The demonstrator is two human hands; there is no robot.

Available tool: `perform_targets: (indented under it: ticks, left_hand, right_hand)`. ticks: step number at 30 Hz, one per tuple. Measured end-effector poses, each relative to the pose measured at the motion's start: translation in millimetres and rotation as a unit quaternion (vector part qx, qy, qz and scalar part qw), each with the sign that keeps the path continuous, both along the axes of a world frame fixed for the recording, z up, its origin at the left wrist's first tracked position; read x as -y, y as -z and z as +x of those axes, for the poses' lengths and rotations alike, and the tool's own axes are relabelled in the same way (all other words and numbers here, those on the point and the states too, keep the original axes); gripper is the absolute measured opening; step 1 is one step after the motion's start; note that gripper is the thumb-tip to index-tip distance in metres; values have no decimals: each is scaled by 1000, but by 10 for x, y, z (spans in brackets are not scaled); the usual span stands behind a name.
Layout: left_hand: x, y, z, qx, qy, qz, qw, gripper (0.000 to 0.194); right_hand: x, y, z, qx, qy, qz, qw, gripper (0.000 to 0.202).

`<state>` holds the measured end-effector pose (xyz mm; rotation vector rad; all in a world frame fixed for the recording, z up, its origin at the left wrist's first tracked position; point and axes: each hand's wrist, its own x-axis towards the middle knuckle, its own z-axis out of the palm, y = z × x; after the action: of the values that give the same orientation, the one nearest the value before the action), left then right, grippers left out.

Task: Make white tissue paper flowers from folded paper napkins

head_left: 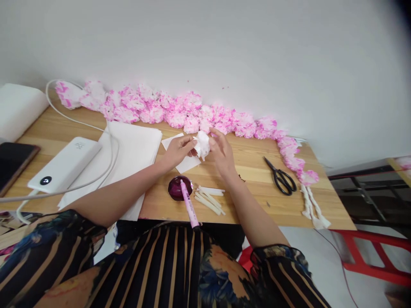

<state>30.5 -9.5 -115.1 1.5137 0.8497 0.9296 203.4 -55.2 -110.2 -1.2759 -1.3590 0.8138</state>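
Above the middle of the table, a crumpled white paper flower (202,145) sits between my two hands. My left hand (180,149) pinches it from the left with thumb and fingers. On its other side, my right hand (221,152) has thumb and index finger closed around the edge of the petals. Under the flower lie small white paper sheets (189,164). Closer to me, a pink marker (189,204) rests across a dark purple round dish (175,188). Beside it is a small pile of thin off-white sticks (210,200).
A garland of pink-and-white paper flowers (175,112) runs along the wall. Black scissors (281,177) lie to the right. At left are a paper stack (128,141), a white power bank (66,164) with a cable, and a phone (16,160). A red stool (372,256) stands below.
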Motion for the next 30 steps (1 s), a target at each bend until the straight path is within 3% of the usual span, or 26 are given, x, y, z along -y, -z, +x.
perform_targets:
  ticks: [4,9,12,16,22,27,30]
  left_hand:
    - [-8,-4,1,18,-6,-2,1000,37]
    - [0,9,15,-38,7,-1,999,39]
    - [-12,23,11,-54,1,-4,999,40]
    - [-59,48,-11,10,28,-39,999,44]
    - [-83,47,-24,188,104,-150,965,50]
    - [-57,1,-24,209,137,-192,949,52]
    - [-69,21,-29,197,137,-184,953,52]
  right_hand:
    - [42,-18,-49,160,3,51,986,65]
    - [37,18,-25,168,30,52,984,53]
    - [17,44,-20,117,20,32,992,50]
    - [-41,61,0,-12,-15,-9,1000,61]
    - [-44,-96,127,-127,76,22,989,56]
    - [-14,-157,150,-200,-70,-107,971,66]
    - [-5,-152,134,-182,-94,-139,969,57]
